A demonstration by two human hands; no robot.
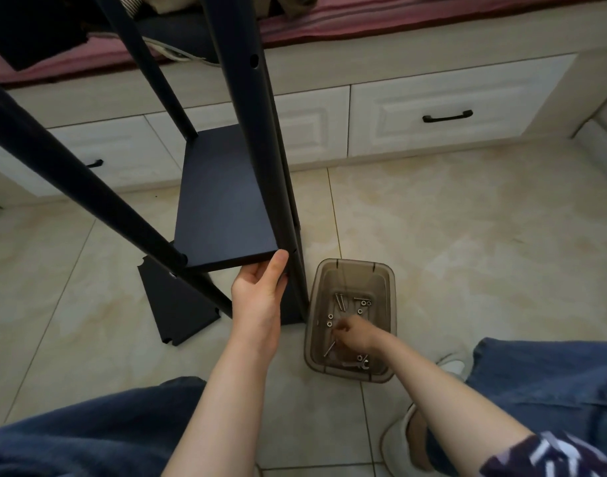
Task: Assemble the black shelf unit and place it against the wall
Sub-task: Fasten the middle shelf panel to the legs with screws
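A black shelf board sits between the black round poles of the shelf frame, which rises out of the top of the view. My left hand grips the board's near right corner from below, thumb up against its edge. My right hand reaches into a smoky clear plastic tub on the floor, its fingers curled among loose silver bolts and nuts. Whether it holds one I cannot tell. A second black board lies flat on the tiles beneath the frame.
White drawers with black handles run along the back under a pink mattress. Beige floor tiles spread to the right. My knees in blue trousers and a white slipper fill the bottom of the view.
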